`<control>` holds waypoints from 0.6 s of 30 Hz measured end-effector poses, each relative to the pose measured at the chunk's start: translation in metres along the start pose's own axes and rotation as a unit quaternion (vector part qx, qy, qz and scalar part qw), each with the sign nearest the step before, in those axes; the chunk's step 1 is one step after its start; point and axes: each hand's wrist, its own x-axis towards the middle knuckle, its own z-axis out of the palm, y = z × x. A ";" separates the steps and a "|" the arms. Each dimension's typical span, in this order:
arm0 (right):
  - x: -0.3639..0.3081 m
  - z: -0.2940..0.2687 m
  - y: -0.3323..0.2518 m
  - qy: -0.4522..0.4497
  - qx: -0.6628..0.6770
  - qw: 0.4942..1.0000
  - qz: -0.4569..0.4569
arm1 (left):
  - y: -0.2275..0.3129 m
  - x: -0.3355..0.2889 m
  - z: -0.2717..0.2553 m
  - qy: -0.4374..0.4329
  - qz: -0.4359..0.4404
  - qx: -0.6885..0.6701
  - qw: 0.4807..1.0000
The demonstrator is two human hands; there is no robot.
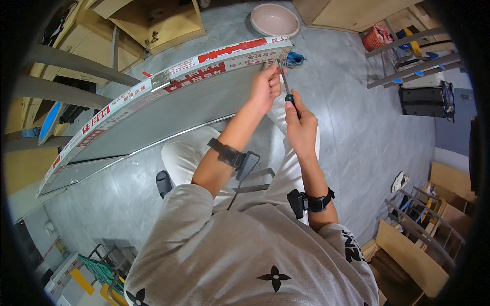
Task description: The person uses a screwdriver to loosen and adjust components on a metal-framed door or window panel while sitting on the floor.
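The grey floor (367,132) carries a pink basin (274,22) and pale footwear (400,182).

Across from me, the person's right hand (302,126) grips a dark-green-handled metal screwdriver (290,98), its tip near the corner of a long grey panel (168,104) edged in red-and-white film. The left hand (266,90), fingers curled, is beside that corner. A round pale-pink basin (275,21) sits on the grey floor (367,132).

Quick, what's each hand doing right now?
Left hand: curled by the panel; can't tell if it's holding anything.
Right hand: closed around the screwdriver.
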 end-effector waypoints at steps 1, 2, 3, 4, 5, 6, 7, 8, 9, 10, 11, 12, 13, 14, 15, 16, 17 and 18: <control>0.001 -0.001 0.001 -0.013 0.083 0.995 0.047 | -0.003 -0.003 -0.008 0.009 -0.012 -0.020 1.000; 0.002 -0.002 -0.002 -0.037 0.175 0.979 0.095 | -0.005 -0.007 -0.018 0.010 -0.011 -0.019 1.000; 0.002 -0.006 -0.010 -0.038 0.177 0.979 0.094 | -0.006 -0.013 -0.031 0.063 -0.036 0.001 0.997; 0.002 -0.011 -0.020 -0.061 0.251 0.952 0.163 | -0.010 -0.018 -0.047 0.117 -0.061 0.021 0.991; 0.002 -0.016 -0.028 -0.083 0.322 0.915 0.228 | -0.016 -0.023 -0.068 0.129 -0.060 0.033 0.989; 0.002 -0.015 -0.030 -0.088 0.327 0.914 0.225 | -0.022 -0.028 -0.091 0.145 -0.056 0.047 0.987; 0.003 -0.017 -0.032 -0.087 0.361 0.893 0.256 | -0.029 -0.036 -0.104 0.177 -0.055 0.022 0.982; 0.003 -0.019 -0.034 -0.086 0.394 0.869 0.287 | -0.036 -0.046 -0.114 0.207 -0.056 -0.004 0.977; 0.002 -0.021 -0.035 -0.084 0.399 0.868 0.284 | -0.042 -0.054 -0.127 0.205 -0.055 0.001 0.977; 0.002 -0.021 -0.032 -0.092 0.394 0.872 0.277 | -0.046 -0.063 -0.142 0.216 -0.078 -0.053 0.972; 0.003 -0.022 -0.029 -0.096 0.390 0.876 0.268 | -0.046 -0.072 -0.146 0.224 -0.103 -0.107 0.963; 0.003 -0.020 -0.021 -0.095 0.394 0.875 0.265 | -0.047 -0.080 -0.149 0.222 -0.101 -0.103 0.964; 0.004 -0.018 -0.008 -0.083 0.310 0.927 0.191 | -0.048 -0.086 -0.147 0.240 -0.095 -0.091 0.962; 0.002 -0.016 -0.002 -0.074 0.221 0.966 0.115 | -0.047 -0.093 -0.148 0.260 -0.085 -0.081 0.958; -0.003 -0.018 0.003 -0.072 0.225 0.965 0.113 | -0.046 -0.099 -0.149 0.258 -0.084 -0.078 0.959; -0.011 -0.018 0.004 -0.086 0.175 0.978 0.073 | -0.044 -0.106 -0.153 0.227 -0.048 -0.061 0.971; -0.021 -0.018 0.004 -0.098 0.123 0.987 0.033 | -0.043 -0.112 -0.157 0.196 -0.012 -0.044 0.980; -0.033 -0.020 0.003 -0.115 0.110 0.987 0.038 | -0.041 -0.115 -0.160 0.198 -0.008 -0.043 0.979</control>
